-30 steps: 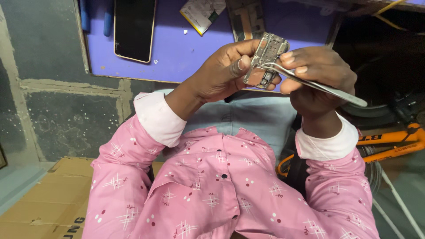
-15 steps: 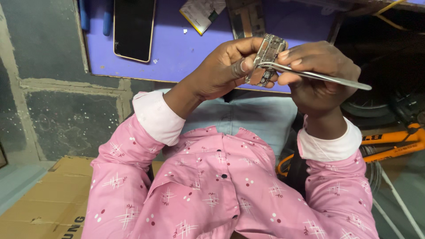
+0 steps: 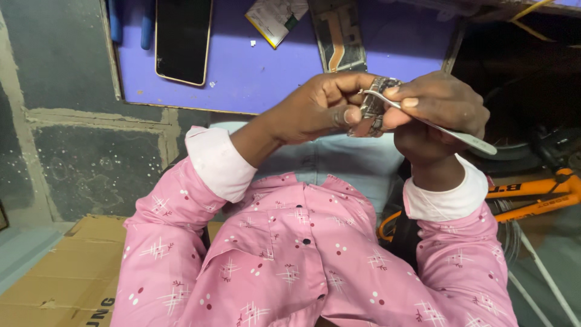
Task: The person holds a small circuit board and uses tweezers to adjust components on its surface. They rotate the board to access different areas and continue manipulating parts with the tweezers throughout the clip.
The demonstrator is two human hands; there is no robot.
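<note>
My left hand (image 3: 315,112) pinches a small metal-shielded circuit board (image 3: 370,115) between thumb and fingers, held up in front of my pink shirt. My right hand (image 3: 439,109) grips slim silver tweezers (image 3: 451,130). Their tip lies against the top of the board and their rear end sticks out to the right. The two hands touch around the board, and fingers hide most of it.
A purple mat (image 3: 254,79) beyond the hands carries a black phone (image 3: 181,39), a phone frame with a flex strip (image 3: 339,36) and a small card (image 3: 275,18). An orange bicycle frame (image 3: 532,194) is at right. A cardboard box (image 3: 54,278) lies at lower left.
Both hands have sunk a little and drawn closer together. The board has turned more edge-on, and the tweezers now point further down to the right.
</note>
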